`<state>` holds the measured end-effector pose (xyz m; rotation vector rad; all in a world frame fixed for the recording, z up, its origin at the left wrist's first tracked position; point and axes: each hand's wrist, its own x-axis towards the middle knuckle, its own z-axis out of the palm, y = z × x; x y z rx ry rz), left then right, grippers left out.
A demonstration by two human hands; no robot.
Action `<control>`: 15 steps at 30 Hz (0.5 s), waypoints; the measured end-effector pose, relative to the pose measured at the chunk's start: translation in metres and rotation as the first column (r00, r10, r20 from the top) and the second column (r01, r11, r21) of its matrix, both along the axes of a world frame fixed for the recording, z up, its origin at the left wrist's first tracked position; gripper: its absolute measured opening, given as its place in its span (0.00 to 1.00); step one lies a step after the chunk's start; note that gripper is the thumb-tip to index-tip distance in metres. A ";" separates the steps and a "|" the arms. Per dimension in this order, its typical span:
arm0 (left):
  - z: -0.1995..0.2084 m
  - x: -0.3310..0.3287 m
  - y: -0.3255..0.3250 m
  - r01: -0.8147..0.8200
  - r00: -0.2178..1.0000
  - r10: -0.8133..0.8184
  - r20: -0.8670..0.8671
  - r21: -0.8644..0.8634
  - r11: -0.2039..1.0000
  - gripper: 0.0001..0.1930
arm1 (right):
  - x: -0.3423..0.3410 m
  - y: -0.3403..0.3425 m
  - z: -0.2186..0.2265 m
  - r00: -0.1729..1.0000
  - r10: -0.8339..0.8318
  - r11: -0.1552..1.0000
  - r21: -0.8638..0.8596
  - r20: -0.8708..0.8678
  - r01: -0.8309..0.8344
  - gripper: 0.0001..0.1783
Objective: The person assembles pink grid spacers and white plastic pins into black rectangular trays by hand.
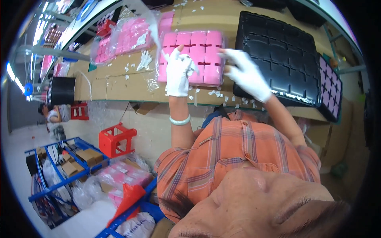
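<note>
A pink, gridded block (212, 58) in clear plastic sat on the cardboard-covered desk (119, 85). The white-gloved left hand (178, 77) curled its fingers above, hold unclear; the white-gloved right hand (249, 75) spread, apparently empty. Wrapping seemed underway, needing steadying next.

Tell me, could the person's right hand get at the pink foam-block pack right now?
Probably yes: the right hand is just beside the right edge of the pink foam-block pack, with nothing visible between them, though clear film seems to wrap it.

Beneath your fingers (235, 56) lies a cardboard-covered table (119, 85); to their left you have pale floor (85, 131), a red stool (106, 142), blue rack (65, 181) and bright strip light (11, 71).
</note>
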<state>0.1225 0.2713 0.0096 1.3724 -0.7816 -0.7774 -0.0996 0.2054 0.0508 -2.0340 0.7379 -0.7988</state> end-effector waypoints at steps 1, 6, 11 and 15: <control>0.005 0.000 0.001 0.169 0.910 -0.237 -0.341 -0.218 0.961 0.29 | 0.025 -0.003 -0.021 0.996 0.086 0.995 0.059 -0.017 -0.084 0.31; 0.034 -0.004 0.009 0.230 0.959 -0.253 -0.130 -0.169 0.958 0.28 | 0.072 0.002 -0.029 0.941 0.169 0.736 0.598 0.292 -0.318 0.26; 0.046 -0.002 0.015 0.250 0.961 -0.258 -0.094 -0.089 0.964 0.34 | 0.048 0.007 -0.011 0.952 0.118 0.659 0.696 0.282 -0.287 0.15; 0.127 0.016 0.028 -0.105 0.847 0.283 0.449 -0.380 0.919 0.49 | 0.030 0.026 -0.016 0.952 0.057 0.741 0.626 0.301 -0.242 0.15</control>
